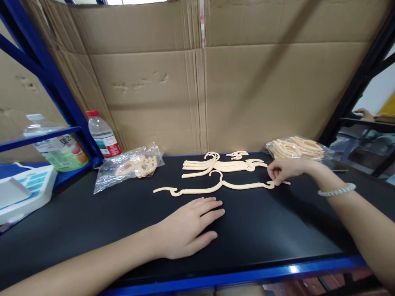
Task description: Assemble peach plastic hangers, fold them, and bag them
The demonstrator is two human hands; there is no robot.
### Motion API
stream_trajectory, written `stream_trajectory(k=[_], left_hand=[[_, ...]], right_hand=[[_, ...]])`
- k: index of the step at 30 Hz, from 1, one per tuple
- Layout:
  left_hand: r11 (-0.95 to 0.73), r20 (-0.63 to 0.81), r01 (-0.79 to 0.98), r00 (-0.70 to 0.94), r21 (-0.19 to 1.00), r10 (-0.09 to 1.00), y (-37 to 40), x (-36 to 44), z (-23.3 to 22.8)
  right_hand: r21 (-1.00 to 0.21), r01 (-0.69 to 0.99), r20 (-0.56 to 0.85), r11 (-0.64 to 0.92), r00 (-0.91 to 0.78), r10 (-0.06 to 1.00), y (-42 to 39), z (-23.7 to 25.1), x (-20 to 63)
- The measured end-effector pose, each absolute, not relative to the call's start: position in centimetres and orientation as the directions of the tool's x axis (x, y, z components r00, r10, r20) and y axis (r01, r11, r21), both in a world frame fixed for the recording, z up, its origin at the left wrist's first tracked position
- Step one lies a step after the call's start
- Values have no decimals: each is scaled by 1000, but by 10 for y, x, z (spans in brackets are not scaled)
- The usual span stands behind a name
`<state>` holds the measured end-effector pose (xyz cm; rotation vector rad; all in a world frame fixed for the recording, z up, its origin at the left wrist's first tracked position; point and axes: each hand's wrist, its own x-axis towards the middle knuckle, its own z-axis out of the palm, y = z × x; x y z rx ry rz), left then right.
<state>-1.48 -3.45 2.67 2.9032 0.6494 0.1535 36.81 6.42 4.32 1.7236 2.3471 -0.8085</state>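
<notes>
The right end of the single cream hanger (216, 187) is pinched by the right hand (285, 169); the left hand (188, 230) is laid flat, fingers spread, on the counter (92, 222) just before this hanger.

Your black shelf top (277, 230) carried a lone hanger (197, 190), stacked hangers (222, 165) behind it, and bagged hangers (298, 148) at its far-right corner.

Single head-worn camera, sitting above the person's arms and looking forward and down onto the black table (92, 222). It is facing a cardboard wall (216, 82) at the table's back, close enough that the table is filling the lower half. Blue shelf frame (46, 70) is cutting in at left, black frame (361, 78) at right. Wide lens is bending the edges. No second view to overlap.
</notes>
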Motion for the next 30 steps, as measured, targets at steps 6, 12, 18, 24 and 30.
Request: stream_trajectory(k=[6, 12, 18, 24, 30], left_hand=[[-898, 96, 395, 903, 194, 418, -34, -15, 26], [-897, 120, 383, 902, 219, 414, -34, -16, 25], [-898, 145, 375, 899, 231, 413, -32, -15, 24], [-898, 183, 362, 893, 248, 411, -28, -16, 22], [-907, 222, 331, 893, 262, 390, -28, -16, 23]], right_hand=[[-348, 914, -395, 211, -347, 851, 63, 44, 367], [-363, 918, -400, 162, -310, 863, 62, 46, 375], [-363, 893, -65, 267, -310, 949, 68, 44, 381], [-207, 914, 256, 350, -294, 921, 83, 35, 347], [-98, 934, 243, 343, -312, 919, 109, 33, 317]])
